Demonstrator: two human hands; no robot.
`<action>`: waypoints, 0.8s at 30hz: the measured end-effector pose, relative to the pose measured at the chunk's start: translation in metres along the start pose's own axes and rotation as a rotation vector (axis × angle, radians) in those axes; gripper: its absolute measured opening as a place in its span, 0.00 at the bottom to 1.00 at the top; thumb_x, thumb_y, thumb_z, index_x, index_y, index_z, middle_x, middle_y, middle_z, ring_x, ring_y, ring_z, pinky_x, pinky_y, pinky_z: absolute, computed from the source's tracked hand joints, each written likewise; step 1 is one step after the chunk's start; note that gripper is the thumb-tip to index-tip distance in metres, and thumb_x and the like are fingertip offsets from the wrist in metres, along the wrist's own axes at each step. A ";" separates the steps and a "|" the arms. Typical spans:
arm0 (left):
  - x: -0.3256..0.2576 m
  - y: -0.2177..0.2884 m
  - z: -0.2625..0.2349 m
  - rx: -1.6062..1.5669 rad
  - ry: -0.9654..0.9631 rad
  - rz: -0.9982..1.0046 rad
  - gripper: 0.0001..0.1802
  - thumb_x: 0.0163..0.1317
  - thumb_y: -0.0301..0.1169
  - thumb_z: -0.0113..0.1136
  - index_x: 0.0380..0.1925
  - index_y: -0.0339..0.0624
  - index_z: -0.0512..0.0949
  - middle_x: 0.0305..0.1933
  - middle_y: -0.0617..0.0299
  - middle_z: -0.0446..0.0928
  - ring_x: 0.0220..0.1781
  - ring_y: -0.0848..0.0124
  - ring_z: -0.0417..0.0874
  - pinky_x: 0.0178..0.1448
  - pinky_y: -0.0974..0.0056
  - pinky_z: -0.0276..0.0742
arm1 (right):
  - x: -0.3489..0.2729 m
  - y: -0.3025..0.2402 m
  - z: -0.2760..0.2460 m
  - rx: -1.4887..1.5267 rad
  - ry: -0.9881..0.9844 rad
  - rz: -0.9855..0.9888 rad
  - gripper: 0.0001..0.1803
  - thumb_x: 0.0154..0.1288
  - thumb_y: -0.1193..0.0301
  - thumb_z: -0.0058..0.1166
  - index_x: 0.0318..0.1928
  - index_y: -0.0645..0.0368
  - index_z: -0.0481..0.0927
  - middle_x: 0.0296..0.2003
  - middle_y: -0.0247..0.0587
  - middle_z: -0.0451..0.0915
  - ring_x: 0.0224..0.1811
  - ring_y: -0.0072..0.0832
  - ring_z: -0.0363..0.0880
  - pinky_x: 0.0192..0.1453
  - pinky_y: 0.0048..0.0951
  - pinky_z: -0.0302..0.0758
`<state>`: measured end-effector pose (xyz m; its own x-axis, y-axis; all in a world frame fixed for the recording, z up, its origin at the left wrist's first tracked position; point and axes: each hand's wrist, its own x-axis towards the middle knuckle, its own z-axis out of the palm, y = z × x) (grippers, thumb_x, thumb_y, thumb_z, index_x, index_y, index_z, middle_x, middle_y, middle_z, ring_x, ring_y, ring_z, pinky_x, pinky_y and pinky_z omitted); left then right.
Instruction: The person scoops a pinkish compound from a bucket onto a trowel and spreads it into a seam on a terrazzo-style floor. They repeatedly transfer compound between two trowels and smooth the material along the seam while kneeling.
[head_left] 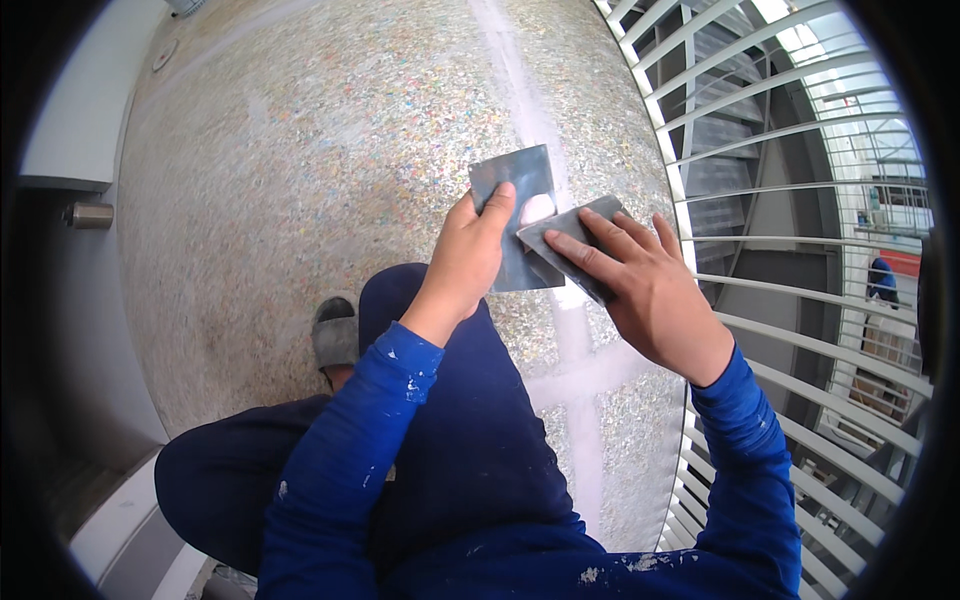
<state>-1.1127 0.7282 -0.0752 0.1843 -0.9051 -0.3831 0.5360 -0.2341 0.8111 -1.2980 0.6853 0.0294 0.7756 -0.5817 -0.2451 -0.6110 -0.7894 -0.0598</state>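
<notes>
My left hand (pixel 462 255) grips a flat rectangular metal filler blade (pixel 522 165), its thumb lying across the top face. On that face sits a small dab of pale pinkish filler (pixel 537 209). In my right hand (pixel 662 300) is a second grey filler blade (pixel 568 264), fingers spread along its back. The right blade's edge touches the left blade beside the dab. Both blades are above a speckled floor (pixel 320 150), near a pale pinkish filled seam (pixel 510 85). The underside of each blade is hidden.
White slatted railing (pixel 800 240) runs along the right, with stairs (pixel 725 130) beyond it. Another filled strip (pixel 590 375) crosses the seam nearby. My bent knee and sandalled foot (pixel 337 340) are close on the left. A white wall panel (pixel 85 110) borders the far left.
</notes>
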 end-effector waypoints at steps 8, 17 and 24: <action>-0.006 0.012 0.004 0.313 -0.002 0.128 0.22 0.76 0.42 0.51 0.57 0.32 0.74 0.52 0.58 0.80 0.53 0.74 0.77 0.57 0.66 0.73 | 0.001 0.006 0.019 0.082 0.010 -0.093 0.35 0.64 0.80 0.50 0.68 0.31 0.71 0.65 0.42 0.73 0.67 0.48 0.70 0.70 0.63 0.61; 0.013 0.187 -0.112 -0.012 -0.100 0.509 0.19 0.77 0.43 0.48 0.55 0.42 0.75 0.53 0.62 0.80 0.56 0.69 0.83 0.62 0.59 0.79 | 0.068 0.113 0.085 0.838 -0.481 -0.090 0.49 0.47 0.95 0.32 0.72 0.49 0.67 0.72 0.45 0.65 0.77 0.38 0.59 0.80 0.36 0.53; -0.156 0.255 -0.165 0.296 0.295 0.388 0.27 0.77 0.41 0.45 0.69 0.36 0.65 0.68 0.52 0.72 0.67 0.55 0.74 0.71 0.50 0.69 | 0.229 0.192 0.179 0.271 -0.519 0.127 0.50 0.48 0.90 0.34 0.73 0.38 0.65 0.67 0.57 0.70 0.70 0.47 0.69 0.75 0.39 0.63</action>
<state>-0.8688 0.8682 0.1189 0.5669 -0.8170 -0.1054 0.1376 -0.0323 0.9900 -1.2666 0.4356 -0.2110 0.5563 -0.4428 -0.7031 -0.7657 -0.6018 -0.2269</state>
